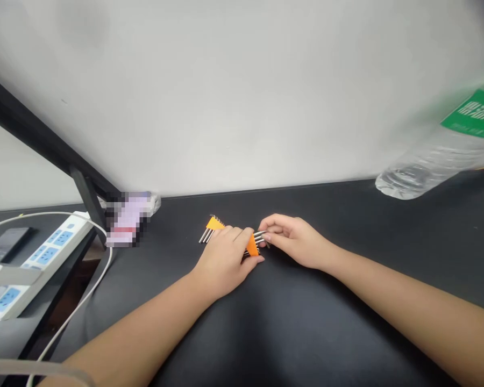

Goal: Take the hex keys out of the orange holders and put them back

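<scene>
Silvery rods (pixel 207 236) in orange holder pieces (pixel 252 246)

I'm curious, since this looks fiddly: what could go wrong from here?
The right hand might let a thin metal rod slip. The left hand covers part of an orange holder, so a shift underneath could go unnoticed. The white cable near the left arm might snag on it.

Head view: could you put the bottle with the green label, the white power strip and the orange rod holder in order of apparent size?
1. Bottle: largest, even though the frame edge cuts it off.
2. Power strip.
3. Orange rod holder: smallest, partly covered by the left hand.
</scene>
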### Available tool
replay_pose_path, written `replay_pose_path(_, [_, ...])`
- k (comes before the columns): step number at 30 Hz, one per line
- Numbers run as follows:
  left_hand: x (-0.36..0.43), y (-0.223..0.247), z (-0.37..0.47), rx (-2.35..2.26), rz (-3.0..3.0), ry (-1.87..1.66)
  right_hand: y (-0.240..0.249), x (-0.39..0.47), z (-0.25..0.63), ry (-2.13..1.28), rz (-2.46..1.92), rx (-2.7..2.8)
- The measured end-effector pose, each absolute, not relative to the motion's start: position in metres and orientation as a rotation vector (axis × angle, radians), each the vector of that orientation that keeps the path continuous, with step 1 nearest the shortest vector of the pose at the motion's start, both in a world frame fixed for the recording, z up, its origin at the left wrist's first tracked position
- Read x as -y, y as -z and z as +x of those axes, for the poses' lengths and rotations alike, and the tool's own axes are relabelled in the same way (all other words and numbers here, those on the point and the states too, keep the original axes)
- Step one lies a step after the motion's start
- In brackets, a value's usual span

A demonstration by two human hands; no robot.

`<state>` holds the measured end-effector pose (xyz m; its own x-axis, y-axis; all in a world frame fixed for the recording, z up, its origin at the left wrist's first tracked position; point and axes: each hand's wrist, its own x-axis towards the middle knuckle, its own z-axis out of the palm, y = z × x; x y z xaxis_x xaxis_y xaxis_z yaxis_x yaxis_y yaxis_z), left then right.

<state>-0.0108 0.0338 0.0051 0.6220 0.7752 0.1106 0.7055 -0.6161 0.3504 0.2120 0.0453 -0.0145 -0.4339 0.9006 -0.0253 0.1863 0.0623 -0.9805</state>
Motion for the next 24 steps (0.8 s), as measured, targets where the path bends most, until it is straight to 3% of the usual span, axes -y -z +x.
replay_pose_path(6, [-0.033,-0.008,-0.009,-1.159,2.575,-0.357,0.014,-0.042,0.210,-1.216,-1.189,1.867])
replay_pose_path(13, [-0.032,-0.009,-0.010,-1.216,2.532,-0.365,0.006,-0.048,0.220,-1.443,-1.206,1.649])
replay_pose_path(24, [-0.031,-0.007,-0.015,-1.317,2.485,-0.440,0.020,-0.074,0.250,-1.403,-1.136,1.397])
